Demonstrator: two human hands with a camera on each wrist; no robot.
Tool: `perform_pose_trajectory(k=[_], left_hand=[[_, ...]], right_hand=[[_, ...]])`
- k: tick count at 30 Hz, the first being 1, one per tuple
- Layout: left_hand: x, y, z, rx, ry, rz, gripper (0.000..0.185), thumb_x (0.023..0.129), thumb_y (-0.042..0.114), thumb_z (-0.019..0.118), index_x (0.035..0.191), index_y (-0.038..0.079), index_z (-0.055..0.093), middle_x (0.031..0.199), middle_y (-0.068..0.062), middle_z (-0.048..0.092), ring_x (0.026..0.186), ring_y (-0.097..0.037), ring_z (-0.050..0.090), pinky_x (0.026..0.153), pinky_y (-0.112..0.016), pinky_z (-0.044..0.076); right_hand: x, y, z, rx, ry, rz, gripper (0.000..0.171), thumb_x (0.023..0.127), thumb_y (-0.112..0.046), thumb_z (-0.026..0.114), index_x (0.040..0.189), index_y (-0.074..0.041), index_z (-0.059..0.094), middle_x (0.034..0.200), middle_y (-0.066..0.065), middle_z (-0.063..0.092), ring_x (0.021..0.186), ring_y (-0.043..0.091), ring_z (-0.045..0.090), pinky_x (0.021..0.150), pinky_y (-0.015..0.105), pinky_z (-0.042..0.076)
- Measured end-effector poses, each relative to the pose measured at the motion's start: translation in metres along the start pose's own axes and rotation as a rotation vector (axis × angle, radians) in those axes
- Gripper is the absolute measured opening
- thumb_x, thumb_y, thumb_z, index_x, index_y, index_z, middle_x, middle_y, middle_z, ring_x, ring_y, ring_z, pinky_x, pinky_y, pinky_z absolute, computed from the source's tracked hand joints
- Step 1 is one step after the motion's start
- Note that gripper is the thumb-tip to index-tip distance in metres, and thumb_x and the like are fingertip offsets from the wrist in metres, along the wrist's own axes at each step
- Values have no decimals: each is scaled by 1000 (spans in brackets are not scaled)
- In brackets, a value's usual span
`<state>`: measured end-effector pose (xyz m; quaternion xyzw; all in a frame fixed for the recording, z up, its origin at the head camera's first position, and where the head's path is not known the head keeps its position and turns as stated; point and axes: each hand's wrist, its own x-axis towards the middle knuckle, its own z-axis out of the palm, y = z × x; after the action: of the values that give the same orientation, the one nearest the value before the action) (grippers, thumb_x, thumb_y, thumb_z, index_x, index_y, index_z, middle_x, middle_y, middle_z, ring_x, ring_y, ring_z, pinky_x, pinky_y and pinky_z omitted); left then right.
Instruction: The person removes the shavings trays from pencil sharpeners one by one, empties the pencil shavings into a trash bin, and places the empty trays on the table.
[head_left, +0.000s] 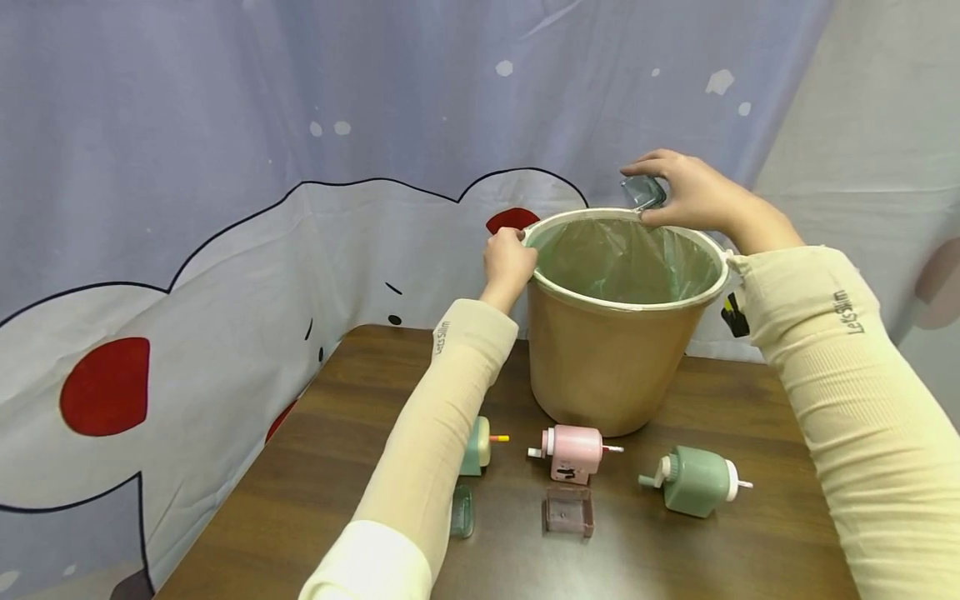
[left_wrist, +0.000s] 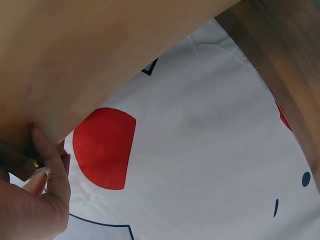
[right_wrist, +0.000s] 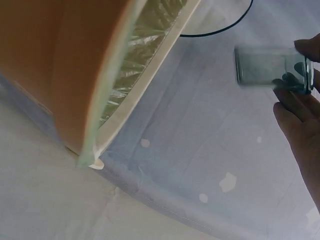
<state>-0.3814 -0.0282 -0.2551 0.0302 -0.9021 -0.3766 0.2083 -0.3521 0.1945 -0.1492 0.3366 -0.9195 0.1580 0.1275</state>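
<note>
With my right hand (head_left: 693, 193), I pinch a clear bluish-green shavings drawer (head_left: 642, 192) by its sides, above the far rim of a bin. It appears tilted in the head view; in the right wrist view the see-through drawer (right_wrist: 261, 67) extends beyond the fingers. The beige bin (head_left: 600, 358) stands upright on the table, its inside lined with a thin translucent bag (head_left: 592, 250). At the bin's left rim, my left hand (head_left: 508, 262) grips the edge with its fingers bent over it. The bin's bottom inside is hidden.
On the wooden table (head_left: 300, 500), a pink pencil sharpener (head_left: 576, 452) and a green pencil sharpener (head_left: 696, 482) each hold a pencil. A green-and-cream one (head_left: 476, 450) is partly behind the left sleeve. A brownish-pink drawer (head_left: 568, 512) and a green drawer (head_left: 462, 512) lie in front. A printed curtain hangs behind.
</note>
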Motion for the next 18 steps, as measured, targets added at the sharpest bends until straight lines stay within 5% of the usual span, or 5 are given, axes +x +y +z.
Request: perform_pose_trajectory(k=[10,16,18], left_hand=[[0,1,0,-5,-13,-10,39,83,7,56,122,6,64,120,-10,66,108,-29,62,92,-35,50],[0,1,-1,-2,-9,-13,39,83,7,56,121,6,64,120,-10,66,107,-28,62,92,-35,50],[0,1,-1,-2,-7,-12,39,83,7,56,121,6,64,120,-10,66,107,-29,62,92,-35,50]], right_hand=[[-7,4,3,148,-4,61,64,82,-9,65,139,5,39,133,28,39,121,50,45,104,57,33],[-10,8,7,161,98,21,58,81,-8,69,132,7,47,127,27,51,115,39,51,98,50,42],[-12,9,8,135,136,37,57,80,-12,71,130,5,50,123,25,56,109,28,57,97,39,46]])
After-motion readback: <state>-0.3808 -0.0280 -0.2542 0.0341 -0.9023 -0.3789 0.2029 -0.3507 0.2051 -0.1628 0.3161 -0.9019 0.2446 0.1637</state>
